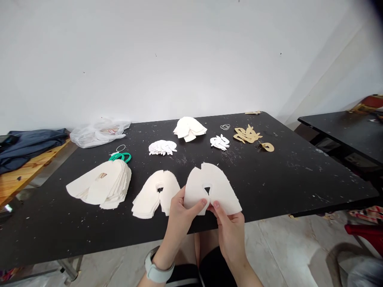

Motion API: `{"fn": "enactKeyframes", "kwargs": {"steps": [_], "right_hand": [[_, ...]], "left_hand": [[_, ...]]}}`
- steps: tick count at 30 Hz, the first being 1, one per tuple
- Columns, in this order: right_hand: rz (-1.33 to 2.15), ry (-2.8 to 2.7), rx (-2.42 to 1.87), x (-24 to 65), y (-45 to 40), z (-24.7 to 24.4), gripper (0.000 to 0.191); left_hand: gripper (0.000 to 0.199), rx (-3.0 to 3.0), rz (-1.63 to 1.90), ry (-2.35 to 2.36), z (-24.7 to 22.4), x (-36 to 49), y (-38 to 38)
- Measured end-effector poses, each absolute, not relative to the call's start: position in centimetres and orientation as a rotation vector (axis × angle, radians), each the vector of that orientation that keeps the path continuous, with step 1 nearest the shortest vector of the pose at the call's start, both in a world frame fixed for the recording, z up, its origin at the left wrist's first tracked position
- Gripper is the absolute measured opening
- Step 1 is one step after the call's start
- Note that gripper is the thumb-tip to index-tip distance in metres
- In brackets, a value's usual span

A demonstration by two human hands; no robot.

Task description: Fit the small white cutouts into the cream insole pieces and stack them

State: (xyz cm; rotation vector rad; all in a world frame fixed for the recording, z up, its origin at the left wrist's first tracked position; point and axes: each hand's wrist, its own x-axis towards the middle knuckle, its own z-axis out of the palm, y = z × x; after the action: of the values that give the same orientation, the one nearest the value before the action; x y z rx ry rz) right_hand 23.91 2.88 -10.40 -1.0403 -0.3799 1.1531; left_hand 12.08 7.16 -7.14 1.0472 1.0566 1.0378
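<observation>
A white arch-shaped fabric piece [221, 181] with a small opening in its middle is held up over the table's front edge. My left hand [182, 215] pinches its lower left part, thumb on top near the slit. My right hand [229, 223] grips the lower right part the same way, its thumb close to the other thumb. Just left of the held piece lies a stack of similar white pieces [146, 195]. Farther left sits a thicker stack of white pieces [113, 183], with green-handled scissors [124, 156] behind it.
On the black table [275, 187] lie small white cutouts [163, 147], more white cutouts [220, 142], tan cutouts [247, 134], rubber bands [225, 127] and another white stack [189, 127]. A clear plastic bag [98, 133] rests at the back left, near dark cloth [32, 145].
</observation>
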Motion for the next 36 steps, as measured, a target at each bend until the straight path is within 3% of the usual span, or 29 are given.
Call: {"fn": "enactKeyframes", "kwargs": {"steps": [8,13,19,22,32,36], "right_hand": [[1.114,-0.437,-1.103,23.7,2.8,-11.2,0.05],[1.113,-0.516,-1.138,23.9,3.0,-11.4,0.041],[1.117,-0.609,-1.183,24.1,3.3,-10.9,0.033],[1.098,-0.669,-1.232,24.2,3.2,-10.7,0.031],[1.13,-0.575,-1.173,24.3,3.1,-11.4,0.051],[1.138,-0.59,-1.192,24.4,3.2,-11.5,0.05]], "left_hand": [[0.036,1.073,1.142,1.124,-7.5,12.8,6.7],[0.032,1.171,1.137,1.174,-7.7,12.8,6.6],[0.053,1.144,1.172,1.256,-7.8,12.8,6.4],[0.052,1.171,1.175,1.253,-7.9,12.8,6.3],[0.036,1.264,1.212,1.166,-8.3,13.8,5.9],[0.035,1.245,1.199,1.155,-8.5,13.3,5.8]]}}
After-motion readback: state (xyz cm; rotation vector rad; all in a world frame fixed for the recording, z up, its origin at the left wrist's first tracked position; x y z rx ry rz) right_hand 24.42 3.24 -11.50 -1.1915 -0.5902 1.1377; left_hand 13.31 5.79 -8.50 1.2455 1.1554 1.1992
